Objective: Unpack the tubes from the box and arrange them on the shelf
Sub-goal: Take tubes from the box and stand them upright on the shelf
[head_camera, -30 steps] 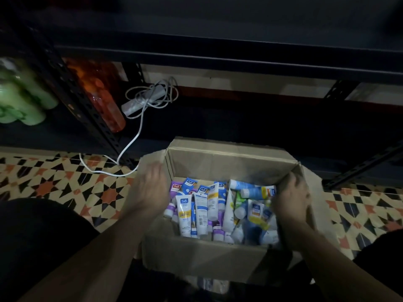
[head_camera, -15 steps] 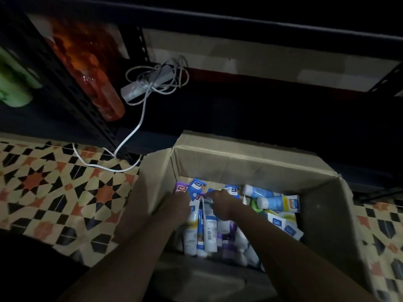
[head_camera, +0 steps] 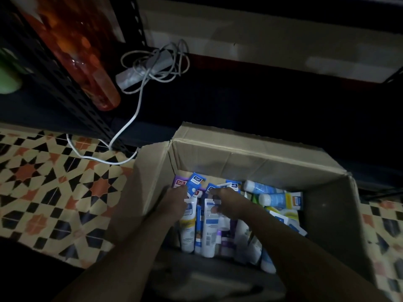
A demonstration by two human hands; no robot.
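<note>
Floor: glossy tiles in a star pattern of cream, black and terracotta; the room is dim.
Shelf: dark metal rack with a perforated upright; its low board is bare and dark just beyond the box.
Box: plain brown corrugated cardboard on the floor against the shelf, flaps folded outward.
Tubes: smooth plastic, white, blue and purple, piled loose in the box. Most lie with the long axis running near to far, flat crimped ends toward the shelf and caps toward the person.
Crosswise tubes: two blue ones at the right lie sideways, round white caps pointing left.
Left hand: knuckles up on the pile's left side, fingers bent down among the tubes; grip cannot be told.
Right hand: beside it on the white tubes, fingers curved; grip cannot be told.
Elsewhere: translucent orange bottle and a grey power strip with coiled white cord.
</note>
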